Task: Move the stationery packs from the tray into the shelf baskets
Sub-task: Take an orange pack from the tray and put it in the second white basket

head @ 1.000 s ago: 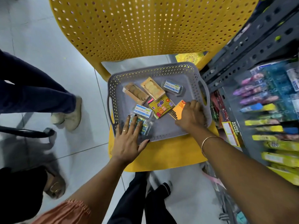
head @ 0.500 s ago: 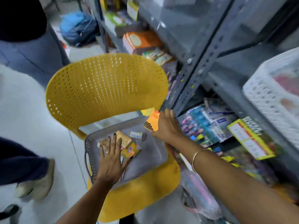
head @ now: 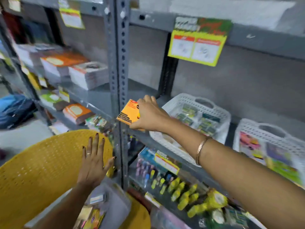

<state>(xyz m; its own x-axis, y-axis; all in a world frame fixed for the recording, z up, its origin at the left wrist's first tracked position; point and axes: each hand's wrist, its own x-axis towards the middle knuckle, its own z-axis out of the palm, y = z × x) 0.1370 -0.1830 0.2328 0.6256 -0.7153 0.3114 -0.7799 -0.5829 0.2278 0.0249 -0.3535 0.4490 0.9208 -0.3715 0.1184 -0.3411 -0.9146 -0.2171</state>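
Observation:
My right hand [head: 149,115] grips an orange stationery pack [head: 128,113] and holds it up at shelf height, just left of a white basket [head: 181,103] that holds several green packs. A second white basket [head: 247,128] with colourful packs stands to its right. My left hand [head: 94,162] hovers open with fingers spread in front of the yellow chair back, holding nothing. The grey tray [head: 118,205] shows at the bottom edge on the chair seat, with a few packs [head: 92,215] still in it, partly hidden by my left forearm.
A grey perforated shelf post [head: 118,63] stands just left of the orange pack. The yellow chair back [head: 41,166] fills the lower left. Book stacks [head: 89,73] lie on the left shelves, highlighter packs [head: 173,184] on the lower shelf, and a yellow price tag [head: 198,45] hangs above.
My right hand lifted the orange pack out of the tray and up to the shelf beside the white basket. My left hand rose off the tray. The view swung up to the shelves.

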